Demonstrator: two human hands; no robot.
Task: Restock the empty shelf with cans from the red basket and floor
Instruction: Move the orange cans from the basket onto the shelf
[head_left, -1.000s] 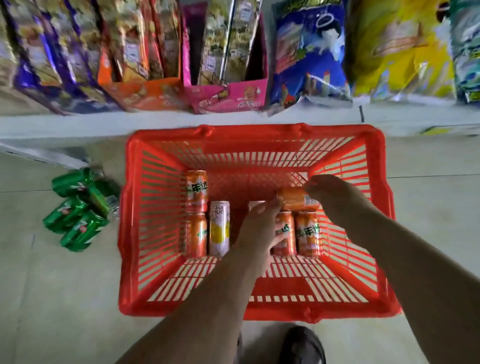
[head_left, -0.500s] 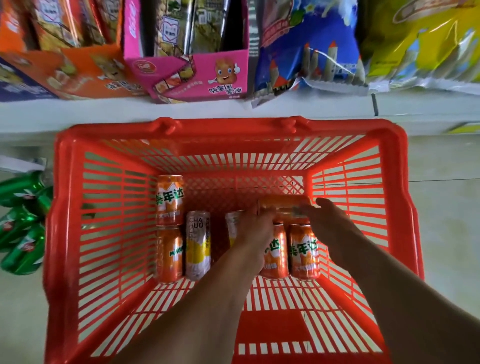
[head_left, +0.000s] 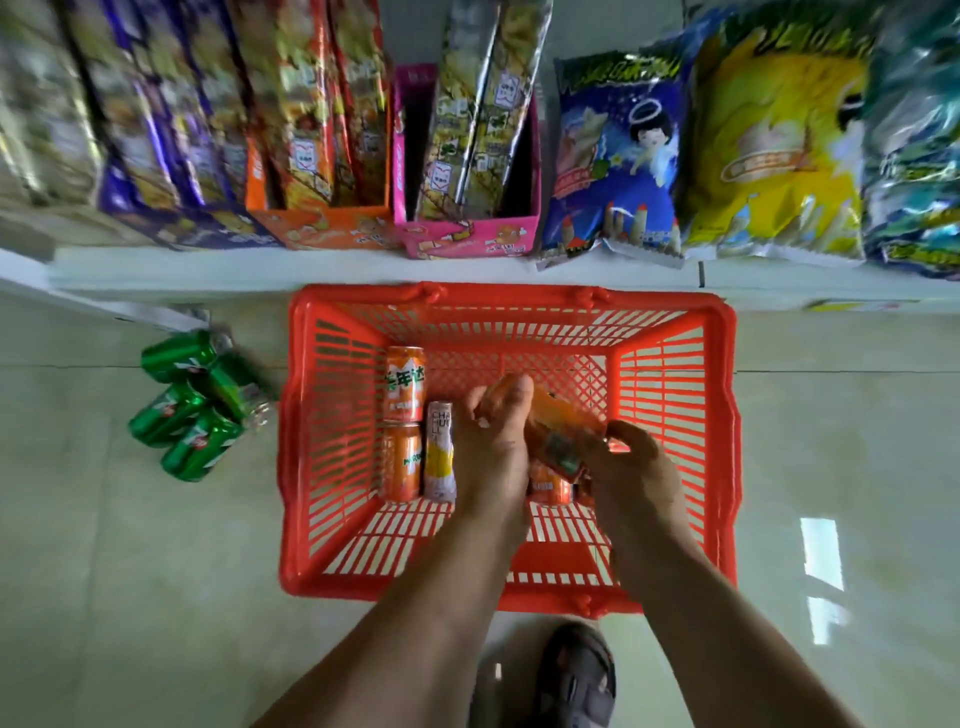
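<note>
Two hands, left (head_left: 491, 447) and right (head_left: 631, 467), grasp one orange can (head_left: 558, 431) by its ends, tilted above the basket (head_left: 722, 415), likely for shelving.

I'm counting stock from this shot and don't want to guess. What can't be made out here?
- Cans under the hands: the left hand and right hand cover them in the red basket, so no full count.
- Held orange can: label blurred by motion.
- Green cans on the floor: blurred, count uncertain.
- The empty shelf: outside the head view.
</note>
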